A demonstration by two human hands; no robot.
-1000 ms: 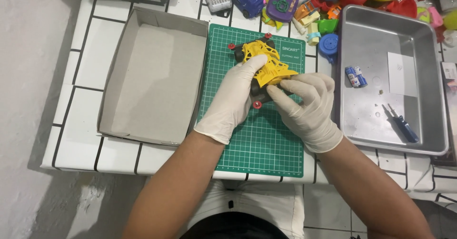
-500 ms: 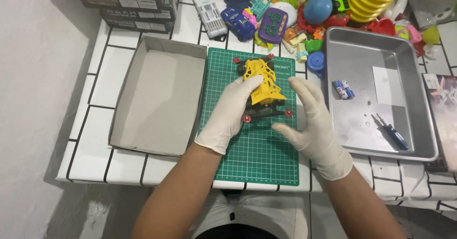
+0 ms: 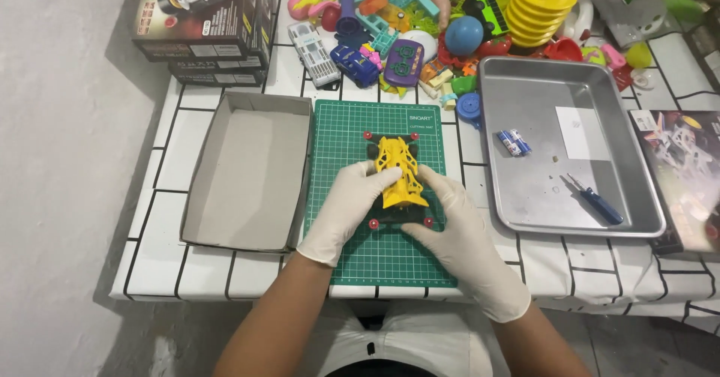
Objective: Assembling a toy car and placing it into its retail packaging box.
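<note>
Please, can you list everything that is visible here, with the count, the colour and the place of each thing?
toy car: one, yellow body, red rollers, on the mat
cutting mat: one, green, table centre
cardboard tray: one, grey, left of the mat
metal tray: one, silver, right of the mat
screwdriver: one, blue, inside the metal tray
batteries: two, blue, inside the metal tray
toy pile: many, mixed colours, far edge
stacked boxes: dark, far left
left hand: white glove, on the toy car
right hand: white glove, on the toy car
</note>
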